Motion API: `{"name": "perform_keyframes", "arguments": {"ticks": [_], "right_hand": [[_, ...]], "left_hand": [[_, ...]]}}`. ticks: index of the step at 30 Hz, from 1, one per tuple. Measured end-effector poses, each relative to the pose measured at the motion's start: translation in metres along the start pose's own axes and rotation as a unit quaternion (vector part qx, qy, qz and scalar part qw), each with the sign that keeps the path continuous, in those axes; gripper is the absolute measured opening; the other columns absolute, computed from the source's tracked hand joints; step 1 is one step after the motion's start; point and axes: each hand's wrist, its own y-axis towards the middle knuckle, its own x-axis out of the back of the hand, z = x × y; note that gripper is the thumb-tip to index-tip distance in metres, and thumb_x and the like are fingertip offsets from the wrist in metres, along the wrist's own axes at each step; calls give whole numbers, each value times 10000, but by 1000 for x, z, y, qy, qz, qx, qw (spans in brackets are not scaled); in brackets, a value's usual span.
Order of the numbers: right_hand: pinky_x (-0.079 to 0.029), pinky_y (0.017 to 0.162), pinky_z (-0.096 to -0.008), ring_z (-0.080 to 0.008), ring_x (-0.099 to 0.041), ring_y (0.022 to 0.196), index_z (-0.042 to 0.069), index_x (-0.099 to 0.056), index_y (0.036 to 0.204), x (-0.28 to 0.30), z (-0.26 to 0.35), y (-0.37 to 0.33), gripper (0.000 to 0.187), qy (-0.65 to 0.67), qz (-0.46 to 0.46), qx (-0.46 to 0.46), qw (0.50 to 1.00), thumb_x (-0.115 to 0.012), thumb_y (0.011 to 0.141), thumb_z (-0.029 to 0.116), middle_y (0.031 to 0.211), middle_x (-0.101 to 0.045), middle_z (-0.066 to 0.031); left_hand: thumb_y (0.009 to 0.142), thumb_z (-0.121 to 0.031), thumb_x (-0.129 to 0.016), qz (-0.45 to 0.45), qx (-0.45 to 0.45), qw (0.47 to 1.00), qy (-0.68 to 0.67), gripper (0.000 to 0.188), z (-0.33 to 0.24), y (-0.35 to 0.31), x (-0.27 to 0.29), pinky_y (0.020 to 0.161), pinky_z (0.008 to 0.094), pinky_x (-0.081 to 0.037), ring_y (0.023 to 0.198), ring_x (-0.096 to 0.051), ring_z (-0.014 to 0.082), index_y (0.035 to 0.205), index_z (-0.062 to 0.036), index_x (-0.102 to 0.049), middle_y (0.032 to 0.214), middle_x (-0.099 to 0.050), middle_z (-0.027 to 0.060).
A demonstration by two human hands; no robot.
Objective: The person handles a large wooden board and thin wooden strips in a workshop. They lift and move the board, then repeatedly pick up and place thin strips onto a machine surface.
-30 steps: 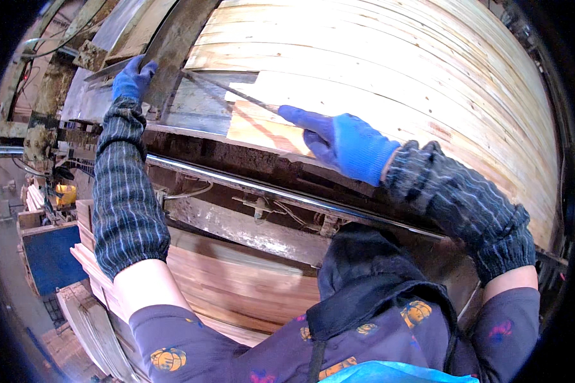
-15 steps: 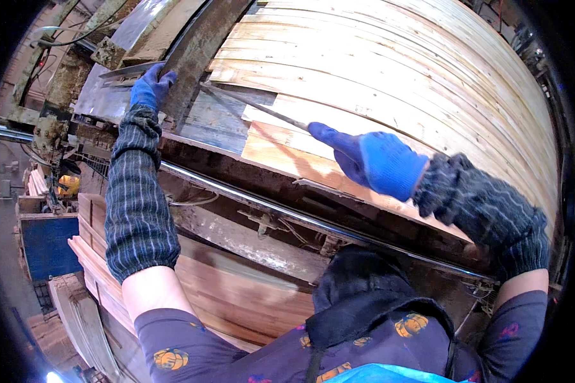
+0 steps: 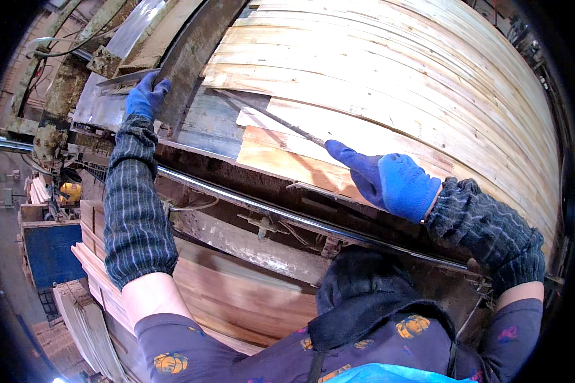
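Observation:
My left hand (image 3: pixel 147 96), in a blue glove, is curled at the end of a flat metal strip (image 3: pixel 118 81), beside a long dark steel bar (image 3: pixel 198 57). My right hand (image 3: pixel 399 184), also gloved in blue, grips a thin dark rod (image 3: pixel 278 120) with the forefinger laid along it. The rod slants up and left over the boards, and its far tip lies by the board ends near the steel bar. Pale wooden boards (image 3: pixel 364 70) lie side by side across the machine bed. An orange-toned board (image 3: pixel 284 153) is nearest me, its left end short of the steel bar.
A shiny metal rail (image 3: pixel 300 220) runs along the machine's near side. Below it is a stack of reddish wood boards (image 3: pixel 230 287). A blue box (image 3: pixel 54 249) and a yellow object (image 3: pixel 70 191) are at the left. Machine framework (image 3: pixel 57 137) rises at the far left.
My right hand has drawn the rod a little to the right and toward me. The left hand has shifted slightly left and nearer, staying at the metal strip.

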Motion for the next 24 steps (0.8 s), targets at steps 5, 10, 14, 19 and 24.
{"name": "perform_keyframes", "arguments": {"ticks": [5,10,14,19,24], "right_hand": [[-473,562,-442,-354,-571,553,145,-275,1537,19,20,-16,709,54,36,28,997,-547,888,62,722,-599,-167],[-493,588,-428,-352,-602,599,126,-291,1528,39,25,-45,693,55,97,6,994,-550,892,39,788,-617,-175],[-517,627,-413,-358,-638,653,124,-307,1521,42,22,-47,638,36,75,-18,996,-532,928,51,827,-632,-189],[-504,571,-424,-348,-618,579,162,-342,1510,40,15,-58,617,20,-15,-23,999,-543,933,79,667,-603,-174],[-473,508,-417,-325,-568,494,183,-358,1503,36,-12,-48,595,-81,19,-24,996,-536,938,118,576,-548,-159]], "left_hand": [[879,-478,-674,9,-10,1000,-11,556,-5,-2,3,889,357,-515,1036,-676,294,1278,-96,-615,1133,-696,180],[886,-480,-638,49,24,998,-27,552,-11,-5,8,965,419,-481,1130,-623,369,1312,-132,-595,1218,-651,196],[884,-524,-620,32,12,999,25,587,-13,-3,8,969,443,-480,1135,-615,386,1335,-151,-576,1223,-645,204],[885,-465,-668,22,31,999,31,527,-12,-3,4,921,407,-506,1093,-646,350,1294,-139,-607,1188,-672,175],[879,-512,-643,12,5,1000,26,551,-16,-6,4,941,434,-494,1105,-627,385,1303,-163,-598,1197,-653,200]]}}
